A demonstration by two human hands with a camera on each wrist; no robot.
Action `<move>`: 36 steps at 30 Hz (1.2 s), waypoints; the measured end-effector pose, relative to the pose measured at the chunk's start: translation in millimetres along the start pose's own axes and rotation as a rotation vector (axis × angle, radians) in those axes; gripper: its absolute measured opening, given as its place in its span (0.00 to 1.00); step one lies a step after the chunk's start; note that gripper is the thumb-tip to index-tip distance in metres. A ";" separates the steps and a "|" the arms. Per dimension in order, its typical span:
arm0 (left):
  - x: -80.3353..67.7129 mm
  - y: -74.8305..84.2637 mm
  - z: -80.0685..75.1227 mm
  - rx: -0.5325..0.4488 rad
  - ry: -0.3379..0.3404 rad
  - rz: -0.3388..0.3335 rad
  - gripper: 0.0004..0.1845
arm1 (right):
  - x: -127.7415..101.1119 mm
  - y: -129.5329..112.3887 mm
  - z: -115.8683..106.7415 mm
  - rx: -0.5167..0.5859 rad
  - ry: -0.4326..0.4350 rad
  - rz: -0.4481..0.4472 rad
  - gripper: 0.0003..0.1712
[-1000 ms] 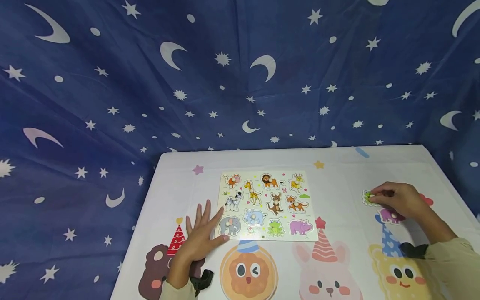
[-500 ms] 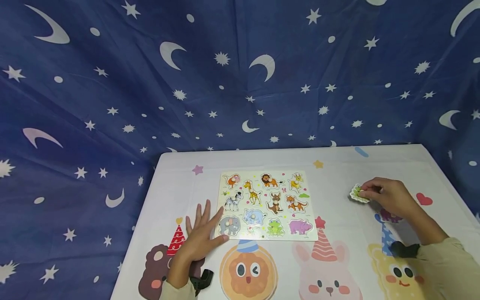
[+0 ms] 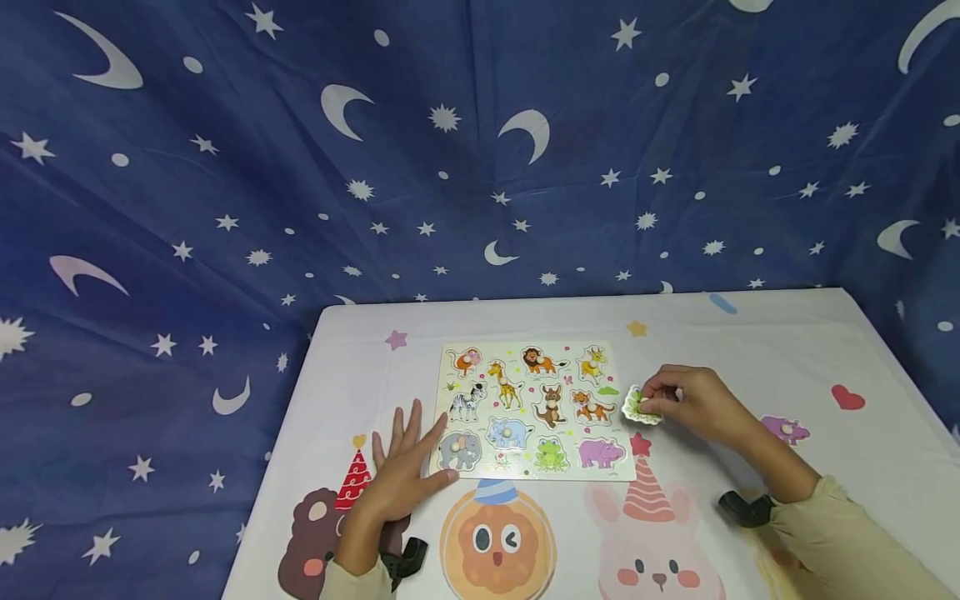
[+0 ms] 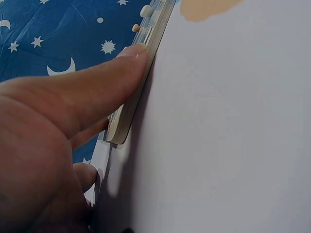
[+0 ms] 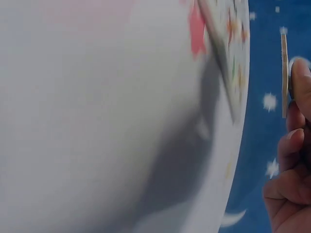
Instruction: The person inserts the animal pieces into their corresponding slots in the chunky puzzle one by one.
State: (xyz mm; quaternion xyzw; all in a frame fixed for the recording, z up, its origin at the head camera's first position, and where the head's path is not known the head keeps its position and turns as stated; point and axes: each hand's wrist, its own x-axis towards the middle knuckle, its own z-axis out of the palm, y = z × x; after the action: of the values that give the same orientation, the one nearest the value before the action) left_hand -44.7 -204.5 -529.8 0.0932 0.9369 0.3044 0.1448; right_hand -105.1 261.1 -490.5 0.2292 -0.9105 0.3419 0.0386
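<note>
A wooden animal puzzle board point(image 3: 517, 464) lies on the table. My left hand point(image 3: 403, 475) rests at its lower left corner with fingers spread, the thumb touching the board's edge in the left wrist view. Just off the board's right side, my right hand point(image 3: 697, 402) pinches a green frog puzzle piece point(image 3: 632, 407) between thumb and fingers. The right wrist view shows that piece edge-on, raised above the tabletop. On the board, the frog picture point(image 3: 551, 455) and the purple hippo picture point(image 3: 602, 454) show no knobs, while the elephant piece point(image 3: 459, 452) sits in place with its knob.
A purple hippo puzzle piece point(image 3: 785, 429) lies on the white tablecloth point(image 3: 705, 333) to the right, beyond my right forearm. Cartoon animals and shapes are printed on the cloth. Behind the table hangs a blue curtain point(image 3: 420, 267) with stars and moons.
My right hand has lifted the frog piece from the right part of the table and carried it left to the board's side. The hippo piece is now uncovered. My left hand stays put.
</note>
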 end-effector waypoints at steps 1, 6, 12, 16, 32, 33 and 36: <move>0.1 -0.2 0.1 0.001 0.000 0.002 0.45 | 1.8 -4.4 4.5 0.012 -0.009 -0.007 0.10; -0.6 -0.7 -0.3 0.002 -0.002 0.005 0.46 | 8.6 -26.0 28.0 0.072 -0.061 -0.020 0.11; -1.9 -1.1 -0.9 0.005 -0.004 0.003 0.45 | 16.8 -46.2 55.4 0.113 -0.123 -0.064 0.10; -1.8 -0.3 -1.3 -0.001 -0.002 0.011 0.46 | 22.3 -56.0 70.5 0.098 -0.156 -0.102 0.09; 0.7 0.3 -1.2 0.002 0.015 0.022 0.46 | 30.6 -69.0 103.6 0.105 -0.247 -0.086 0.08; 0.5 0.3 -1.3 0.000 0.015 0.022 0.46 | 30.4 -69.2 104.5 0.095 -0.250 -0.080 0.08; 0.1 0.1 -1.1 0.001 0.012 0.019 0.46 | 30.6 -69.8 105.9 0.065 -0.257 -0.077 0.09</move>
State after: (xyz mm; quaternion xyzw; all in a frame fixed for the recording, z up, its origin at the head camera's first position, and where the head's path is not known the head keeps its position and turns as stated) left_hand -45.2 -205.0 -528.9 0.1006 0.9369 0.3057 0.1364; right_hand -92.3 135.2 -522.2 0.3070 -0.8869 0.3373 -0.0728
